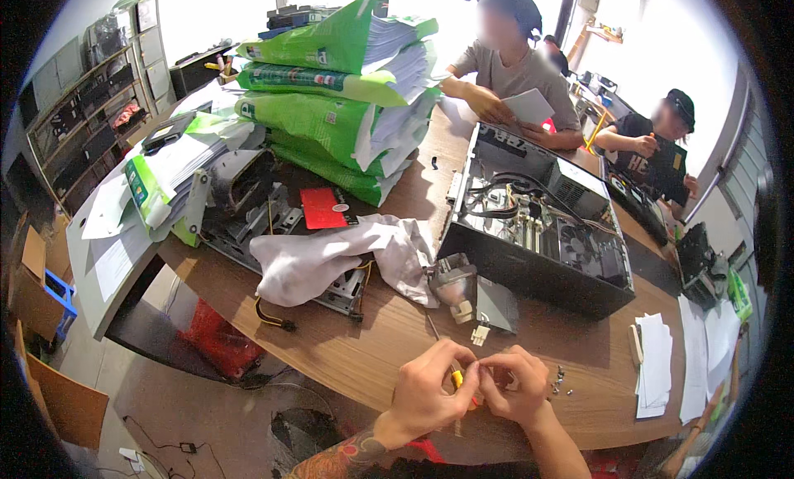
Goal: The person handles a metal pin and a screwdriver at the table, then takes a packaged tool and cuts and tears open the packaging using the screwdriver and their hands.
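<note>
Near the table's front edge, my two hands meet with their fingertips together. In my left hand [428,390] is a screwdriver with a yellow handle [456,379]; its thin shaft points away toward the far side. My right hand [514,385] is pinched close against the left fingers, and what it holds is too small or hidden to make out. Several small screws [561,381] lie just right of it. Beyond the hands sit a projector lamp [455,287] with a white plug [480,336] and a grey metal plate [496,305].
An open black computer case [538,282] stands at the right centre. White cloth [318,264] covers metal parts on the left, beside a red card [322,208]. Green-wrapped paper stacks [306,123] rise behind. Loose papers [653,367] lie at right. Two people work across the table.
</note>
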Available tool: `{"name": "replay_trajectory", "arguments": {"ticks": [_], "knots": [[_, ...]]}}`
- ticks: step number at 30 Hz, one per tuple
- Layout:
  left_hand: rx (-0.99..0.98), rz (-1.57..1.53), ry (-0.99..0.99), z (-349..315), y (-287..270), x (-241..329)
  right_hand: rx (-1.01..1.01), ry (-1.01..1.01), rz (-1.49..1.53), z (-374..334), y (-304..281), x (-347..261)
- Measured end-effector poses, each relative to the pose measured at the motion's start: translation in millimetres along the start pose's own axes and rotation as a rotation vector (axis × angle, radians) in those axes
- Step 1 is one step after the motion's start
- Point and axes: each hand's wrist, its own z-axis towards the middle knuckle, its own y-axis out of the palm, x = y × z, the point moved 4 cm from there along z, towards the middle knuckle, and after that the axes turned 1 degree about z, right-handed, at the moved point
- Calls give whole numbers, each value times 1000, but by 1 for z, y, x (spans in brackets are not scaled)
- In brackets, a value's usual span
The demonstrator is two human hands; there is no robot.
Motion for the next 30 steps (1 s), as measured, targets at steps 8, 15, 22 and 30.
{"name": "replay_trajectory", "arguments": {"ticks": [8, 15, 22, 30], "knots": [[11, -55, 73, 3, -1, 5, 37, 3, 33, 0, -3, 4], [-9, -65, 6, 1, 0, 5, 49, 22, 11, -1, -5, 0], [-45, -96, -24, 2, 1, 2, 33, 0, 7, 0, -7, 3], [-16, -63, 14, 5, -3, 4, 46, 20, 20, 2, -8, 2]]}}
